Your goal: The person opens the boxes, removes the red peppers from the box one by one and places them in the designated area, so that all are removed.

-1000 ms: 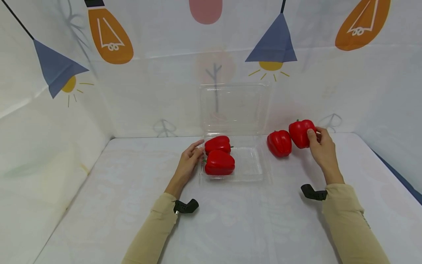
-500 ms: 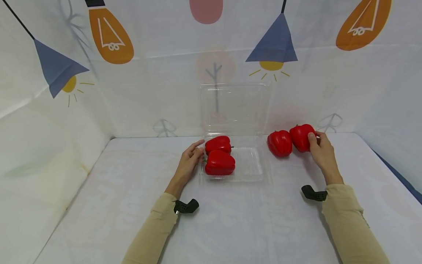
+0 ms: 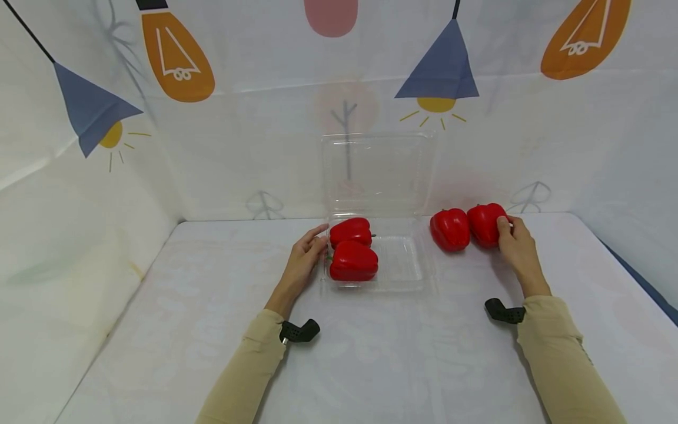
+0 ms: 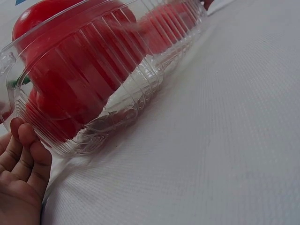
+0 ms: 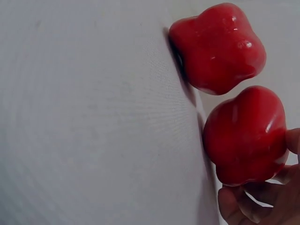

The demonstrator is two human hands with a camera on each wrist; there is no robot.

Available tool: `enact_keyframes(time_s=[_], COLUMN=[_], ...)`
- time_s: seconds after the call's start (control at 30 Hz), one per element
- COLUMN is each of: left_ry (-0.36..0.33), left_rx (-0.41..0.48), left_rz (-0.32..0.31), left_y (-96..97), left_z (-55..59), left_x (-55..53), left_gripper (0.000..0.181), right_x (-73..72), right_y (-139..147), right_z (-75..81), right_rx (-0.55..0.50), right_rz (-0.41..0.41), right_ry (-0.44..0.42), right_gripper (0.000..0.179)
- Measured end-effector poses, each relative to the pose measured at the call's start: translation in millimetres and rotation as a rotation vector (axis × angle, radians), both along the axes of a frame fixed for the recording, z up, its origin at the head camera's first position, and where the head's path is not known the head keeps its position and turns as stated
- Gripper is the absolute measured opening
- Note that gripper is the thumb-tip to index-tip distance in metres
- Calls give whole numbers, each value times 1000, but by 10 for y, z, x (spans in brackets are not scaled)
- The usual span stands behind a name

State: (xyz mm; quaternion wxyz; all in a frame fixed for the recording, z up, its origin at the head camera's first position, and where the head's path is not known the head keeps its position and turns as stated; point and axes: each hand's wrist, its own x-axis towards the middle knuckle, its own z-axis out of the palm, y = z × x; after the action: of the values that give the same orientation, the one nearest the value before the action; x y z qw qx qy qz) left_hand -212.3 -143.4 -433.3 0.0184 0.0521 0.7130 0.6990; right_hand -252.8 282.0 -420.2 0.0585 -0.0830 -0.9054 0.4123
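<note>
My right hand (image 3: 518, 247) holds a red bell pepper (image 3: 484, 225), which sits against a second red bell pepper (image 3: 449, 230) on its left. In the right wrist view, thumb and fingers are around the held bell pepper (image 5: 248, 138), low against the table. A clear plastic container (image 3: 405, 265) stands in the middle with its lid (image 3: 378, 174) raised. Two red bell peppers lie in its left half, one behind (image 3: 351, 231) and one in front (image 3: 354, 262). My left hand (image 3: 302, 262) grips the container's left side; the left wrist view shows curled fingers (image 4: 40, 159) at its corner.
A white cloth covers the table (image 3: 371, 359). Behind it stands a white fabric backdrop (image 3: 265, 147) printed with lamps and bulbs, close behind the raised lid. A similar fabric wall (image 3: 63, 247) closes the left side.
My right hand has lowered the bell pepper from slightly above the table down beside the other one. The left hand and the container have stayed in place.
</note>
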Motion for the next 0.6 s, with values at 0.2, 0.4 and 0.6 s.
enact_keyframes(time_s=[0.2,0.4,0.6], left_ry=[-4,-2,-4], left_rx=[3,18,3], left_rz=[0,5,12], left_y=[1,7,10], left_z=[5,9,17], left_x=[3,5,11], left_gripper=[42,43,43], right_x=[-11,-18,-10], right_y=[18,51,63], right_z=[-19,-38,-44], right_rx=[-15,-38,-66], right_rz=[-17,-16,-18], right_ry=[-15,-17,-24], right_gripper=[68,69,70])
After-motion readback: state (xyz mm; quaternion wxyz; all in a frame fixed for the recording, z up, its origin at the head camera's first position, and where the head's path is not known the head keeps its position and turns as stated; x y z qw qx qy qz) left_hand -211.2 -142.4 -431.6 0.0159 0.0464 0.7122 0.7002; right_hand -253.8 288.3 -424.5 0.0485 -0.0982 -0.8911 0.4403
